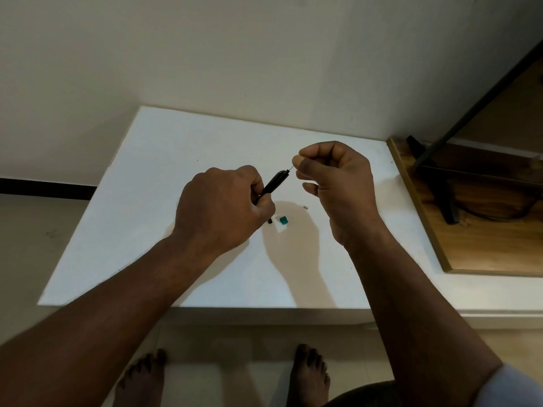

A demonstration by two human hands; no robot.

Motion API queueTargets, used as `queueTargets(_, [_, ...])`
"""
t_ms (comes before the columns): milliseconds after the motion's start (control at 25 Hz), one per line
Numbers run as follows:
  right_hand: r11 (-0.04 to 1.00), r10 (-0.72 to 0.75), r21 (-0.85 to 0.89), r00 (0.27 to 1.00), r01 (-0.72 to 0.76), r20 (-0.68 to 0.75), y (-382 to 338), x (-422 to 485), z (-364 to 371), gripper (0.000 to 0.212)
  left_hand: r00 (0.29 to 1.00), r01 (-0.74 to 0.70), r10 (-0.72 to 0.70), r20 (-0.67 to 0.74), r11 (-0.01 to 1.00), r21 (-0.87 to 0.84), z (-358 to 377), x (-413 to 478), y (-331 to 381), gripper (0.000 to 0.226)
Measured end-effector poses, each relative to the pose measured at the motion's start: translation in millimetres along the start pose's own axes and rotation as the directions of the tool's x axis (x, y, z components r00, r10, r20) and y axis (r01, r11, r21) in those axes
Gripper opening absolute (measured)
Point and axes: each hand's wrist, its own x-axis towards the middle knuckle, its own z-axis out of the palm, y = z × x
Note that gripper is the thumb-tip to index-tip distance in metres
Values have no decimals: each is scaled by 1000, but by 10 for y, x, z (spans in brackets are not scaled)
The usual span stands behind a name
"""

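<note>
My left hand [223, 207] grips a black mechanical pencil [274, 182] above the white table [152, 201], its tip pointing up and to the right. A thin lead [291, 168] sticks out of that tip. My right hand [335, 183] pinches the far end of the lead between thumb and forefinger, with its other fingers curled. Both hands hover over the middle of the table.
On the table under the hands lie a small green piece [283, 220], a short black piece [269, 221] and a tiny white piece [305, 206]. A wooden board [484, 230] with a black metal stand [440, 177] adjoins on the right. My bare feet stand below the table's front edge.
</note>
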Motion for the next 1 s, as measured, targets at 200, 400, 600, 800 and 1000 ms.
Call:
queueTargets(200, [1000,2,-13,999,-2,32,-5,-11,-1,3,999,33,-35,-23,997,-63,-17,6,19,17])
queueTargets(400, [1000,2,3,999,-2,32,-11,-17,-5,2,999,25,-27,-26,996,-86,-29,6,21,18])
queueTargets(600, [999,-11,-30,999,13,43,-12,-25,2,4,998,35,-42,-44,990,-138,-31,-1,16,18])
queueTargets(800, [999,-19,-33,998,21,53,-32,-36,23,15,996,80,-88,-31,976,-203,-20,19,-2,16])
queueTargets(1000, [998,-23,54,1000,23,10,-61,-38,16,17,991,121,-135,-11,922,-366,2,34,-12,13])
